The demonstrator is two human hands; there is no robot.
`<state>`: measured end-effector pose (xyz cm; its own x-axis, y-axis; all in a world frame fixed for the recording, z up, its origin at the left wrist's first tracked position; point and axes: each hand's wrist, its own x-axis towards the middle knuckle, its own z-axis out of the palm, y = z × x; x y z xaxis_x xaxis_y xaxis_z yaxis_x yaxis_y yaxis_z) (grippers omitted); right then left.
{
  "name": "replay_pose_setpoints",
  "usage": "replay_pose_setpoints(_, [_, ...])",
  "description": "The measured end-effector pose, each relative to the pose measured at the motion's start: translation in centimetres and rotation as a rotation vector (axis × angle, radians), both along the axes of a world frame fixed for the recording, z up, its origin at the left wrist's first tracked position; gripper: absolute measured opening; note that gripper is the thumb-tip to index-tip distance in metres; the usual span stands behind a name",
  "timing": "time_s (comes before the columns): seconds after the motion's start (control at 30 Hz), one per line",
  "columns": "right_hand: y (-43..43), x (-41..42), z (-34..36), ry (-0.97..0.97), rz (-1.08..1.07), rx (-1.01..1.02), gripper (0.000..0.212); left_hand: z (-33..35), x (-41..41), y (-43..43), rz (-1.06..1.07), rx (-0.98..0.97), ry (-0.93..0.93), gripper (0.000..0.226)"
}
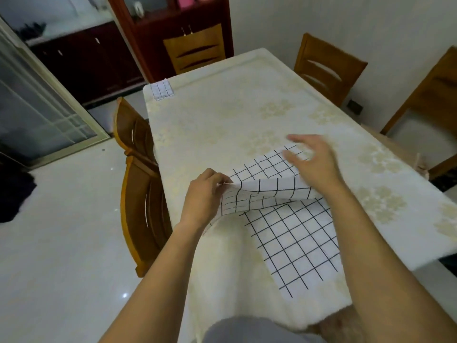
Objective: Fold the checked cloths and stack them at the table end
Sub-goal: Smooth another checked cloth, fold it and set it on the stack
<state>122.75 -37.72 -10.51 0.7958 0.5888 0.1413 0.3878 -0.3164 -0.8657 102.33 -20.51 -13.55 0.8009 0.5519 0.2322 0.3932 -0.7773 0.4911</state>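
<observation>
Left hand (205, 194) pinches the lifted left edge of the checked cloth (291, 238); right hand (314, 162), fingers loose and spread, is over its far end. It lies at the table's (222, 120) near end, long axis pointing away from the person.

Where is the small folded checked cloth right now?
In the head view, the folded checked cloth lies at the far left corner of the table, near the chair at that end.

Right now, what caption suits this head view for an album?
Left hand pinches the checked cloth, right hand open above it; a folded cloth sits at the table end.
</observation>
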Motion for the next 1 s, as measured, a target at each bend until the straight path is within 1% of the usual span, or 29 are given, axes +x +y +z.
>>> replay_pose_setpoints(0.07, [2.1,-2.8,0.2,-0.084,0.303,-0.209,0.063,0.4,0.2,-0.3,-0.014,-0.015,0.008,0.009])
replay_pose_setpoints(0.1, [2.9,-3.8,-0.2,-0.130,0.394,-0.303,0.073,0.6,0.2,-0.6,-0.020,-0.019,0.012,0.009])
replay_pose_setpoints(0.13, [3.6,-4.5,-0.9,-0.152,0.436,-0.384,0.078,0.9,0.3,-0.8,-0.027,-0.019,0.016,0.010])
replay_pose_setpoints(0.17, [4.1,-4.8,-1.6,-0.142,0.449,-0.452,0.077,1.2,0.3,-0.9,-0.030,-0.015,0.023,0.010])
replay_pose_setpoints(0.2, [4.3,-4.9,-2.1,-0.109,0.451,-0.497,0.069,1.5,0.2,-0.9,-0.031,-0.008,0.032,0.010])
replay_pose_setpoints(0.27, [4.2,-4.9,-2.8,-0.081,0.446,-0.547,0.038,2.1,-0.2,-0.6,-0.021,0.010,0.058,0.011])
replay_pose_setpoints(0.3, [4.1,-4.7,-3.0,-0.102,0.430,-0.548,0.027,2.4,-0.5,-0.3,-0.013,0.021,0.070,0.012])
replay_pose_setpoints(0.33, [3.9,-4.7,-3.0,-0.121,0.417,-0.533,0.024,2.6,-0.8,-0.1,-0.003,0.032,0.082,0.013])
replay_pose_setpoints(0.43, [3.5,-4.5,-2.7,-0.134,0.386,-0.471,0.027,2.8,-1.4,0.3,0.030,0.044,0.106,0.018])
replay_pose_setpoints(0.57, [3.3,-4.1,-2.1,-0.174,0.276,-0.430,0.020,3.3,-1.5,0.4,0.060,0.031,0.136,0.016])
replay_pose_setpoints(0.63, [3.0,-3.8,-1.9,-0.162,0.251,-0.396,0.019,3.6,-1.3,0.5,0.055,0.035,0.136,0.014])
replay_pose_setpoints(0.83, [2.0,-3.3,-0.9,-0.096,0.279,-0.334,0.015,4.4,-0.8,0.4,0.056,0.080,0.119,0.005])
replay_pose_setpoints(1.0, [2.2,-4.1,-0.1,-0.121,0.289,-0.271,0.014,3.6,0.4,-0.6,-0.011,0.038,0.173,0.011])
